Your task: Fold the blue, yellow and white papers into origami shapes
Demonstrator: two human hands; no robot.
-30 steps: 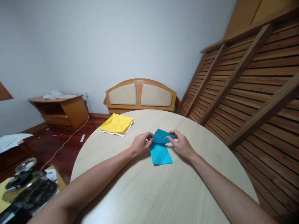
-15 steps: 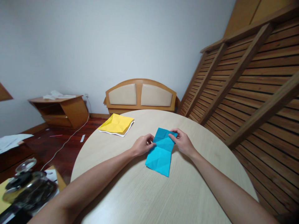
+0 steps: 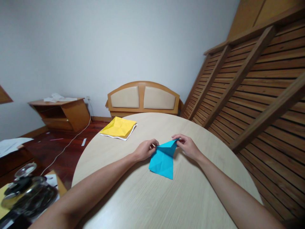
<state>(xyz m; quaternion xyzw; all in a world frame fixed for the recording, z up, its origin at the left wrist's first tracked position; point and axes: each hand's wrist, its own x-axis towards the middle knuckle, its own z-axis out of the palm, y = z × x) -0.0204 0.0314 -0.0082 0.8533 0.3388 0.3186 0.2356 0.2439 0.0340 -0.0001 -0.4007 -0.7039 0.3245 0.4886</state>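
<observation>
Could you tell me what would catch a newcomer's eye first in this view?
Most striking is the bright blue paper at the middle of the round table, pinched at its far edge between the left hand and right hand. Next comes the yellow paper lying at the table's far left edge.

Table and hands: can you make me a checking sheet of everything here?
Surface: round pale wooden table, smooth, light grain.
Job's things: creased blue paper sheet, far edge lifted, near corner resting on the table.
Clutter: folded yellow paper sheet with a white underside, lying flat near the far left edge of the table.
Grippers: left hand pinches the blue paper's left far corner; right hand pinches its right far corner.
Cables: white cable trailing across the dark wooden floor.
Surroundings: wooden headboard with beige panels against the white wall; slatted wooden frame leaning on the right; low wooden side cabinet on the left; dark glass-lidded object at lower left, blurred.
</observation>
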